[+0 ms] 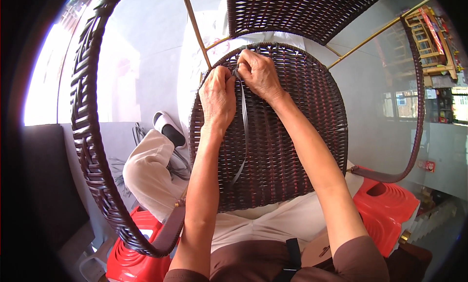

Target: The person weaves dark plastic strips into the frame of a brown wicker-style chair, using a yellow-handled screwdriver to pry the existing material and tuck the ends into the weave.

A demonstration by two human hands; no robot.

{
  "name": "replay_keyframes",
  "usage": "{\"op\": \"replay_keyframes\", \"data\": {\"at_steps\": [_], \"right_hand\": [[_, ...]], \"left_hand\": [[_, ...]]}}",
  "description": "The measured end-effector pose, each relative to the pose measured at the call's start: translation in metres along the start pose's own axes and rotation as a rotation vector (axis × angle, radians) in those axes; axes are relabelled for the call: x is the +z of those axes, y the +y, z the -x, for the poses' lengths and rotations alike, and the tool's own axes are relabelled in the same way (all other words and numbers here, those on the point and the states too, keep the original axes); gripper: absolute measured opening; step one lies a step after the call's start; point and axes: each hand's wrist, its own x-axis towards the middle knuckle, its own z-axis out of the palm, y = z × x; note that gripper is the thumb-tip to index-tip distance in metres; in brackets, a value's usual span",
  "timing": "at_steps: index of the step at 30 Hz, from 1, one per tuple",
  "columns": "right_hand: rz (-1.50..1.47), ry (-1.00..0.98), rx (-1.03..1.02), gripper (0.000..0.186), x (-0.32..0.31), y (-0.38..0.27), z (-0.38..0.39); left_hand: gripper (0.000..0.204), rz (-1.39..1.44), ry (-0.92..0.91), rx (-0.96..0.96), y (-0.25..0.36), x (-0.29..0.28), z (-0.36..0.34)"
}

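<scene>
A dark brown woven chair seat (287,155) lies in front of me across my lap, its strands tinged with red. At its far left rim both my hands are close together, fingers curled. My left hand (218,97) is closed on a thin dark weaving strip (245,116); its loose length hangs shiny and curved over the seat toward me. Just to the right, my right hand (259,73) pinches the same strip beside the rim. The fingertips partly hide where the strip meets the weave.
The chair's woven backrest (302,11) rises at the far side, with a thickly wrapped armrest loop (90,111) on the left and another (420,97) on the right. Red plastic stools (385,209) stand at both sides. Loose strips (122,172) lie on the floor by my slippered foot (168,127).
</scene>
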Motion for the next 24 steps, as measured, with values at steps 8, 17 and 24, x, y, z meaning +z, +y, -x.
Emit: {"op": "replay_keyframes", "data": {"at_steps": [8,17,24], "right_hand": [[-0.08,-0.003,0.102,0.003,-0.016,-0.014,0.001],[0.032,0.074,-0.068,0.005,-0.008,-0.01,0.002],[0.009,0.014,-0.055,0.003,-0.012,-0.007,0.001]], "left_hand": [[0.009,0.158,0.014,-0.004,-0.001,-0.001,-0.005],[0.03,0.029,-0.127,0.022,0.006,-0.002,-0.01],[0.019,-0.098,-0.102,0.032,-0.002,0.004,-0.008]]}}
